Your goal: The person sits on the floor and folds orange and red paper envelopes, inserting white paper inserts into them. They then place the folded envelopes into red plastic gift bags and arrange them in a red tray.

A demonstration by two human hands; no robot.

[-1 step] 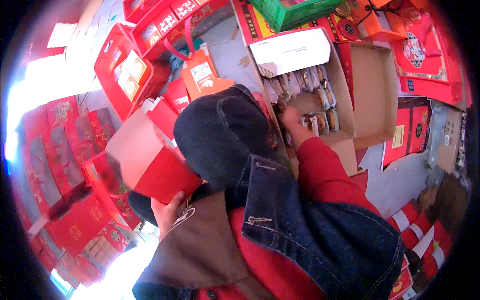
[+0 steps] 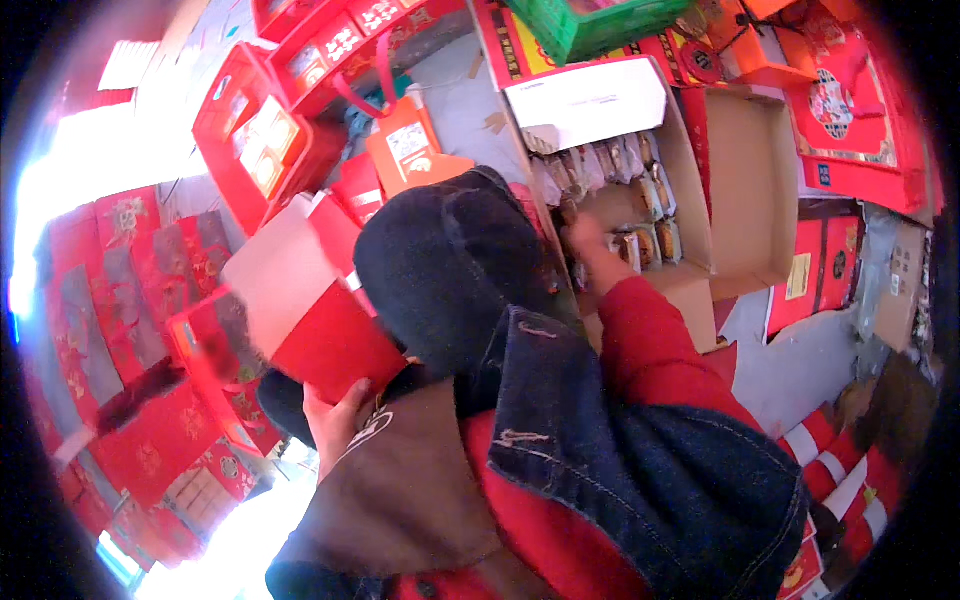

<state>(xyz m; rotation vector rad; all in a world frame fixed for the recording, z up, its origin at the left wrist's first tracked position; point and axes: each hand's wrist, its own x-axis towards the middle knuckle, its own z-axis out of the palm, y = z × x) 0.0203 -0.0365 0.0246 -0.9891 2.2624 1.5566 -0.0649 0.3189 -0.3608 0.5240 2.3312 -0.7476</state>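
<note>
My left hand (image 2: pixel 335 413) grips the lower edge of a red carton (image 2: pixel 335 345) with a pale pinkish flap or panel facing up. My right hand (image 2: pixel 592 248) reaches into an open cardboard box (image 2: pixel 690 205) on the table. Its fingertips are at the box's left side among wrapped pastries (image 2: pixel 605 165); they blur there, and I cannot tell whether they hold one. More wrapped pastries (image 2: pixel 648 243) stand in a row to the right of the hand. Dark denim headwear (image 2: pixel 445 265) covers the middle of the view and hides part of the carton.
A white flap (image 2: pixel 585 105) folds over the box's far end, and an empty-looking cardboard lid (image 2: pixel 752 190) lies to its right. Beyond stands a green crate (image 2: pixel 590 25). An orange bag (image 2: pixel 408 145) and red trays (image 2: pixel 265 145) sit at the far left; red gift boxes (image 2: pixel 845 110) stack at right.
The whole view has shifted very slightly. Both hands keep their places at the carton and in the cardboard box.
</note>
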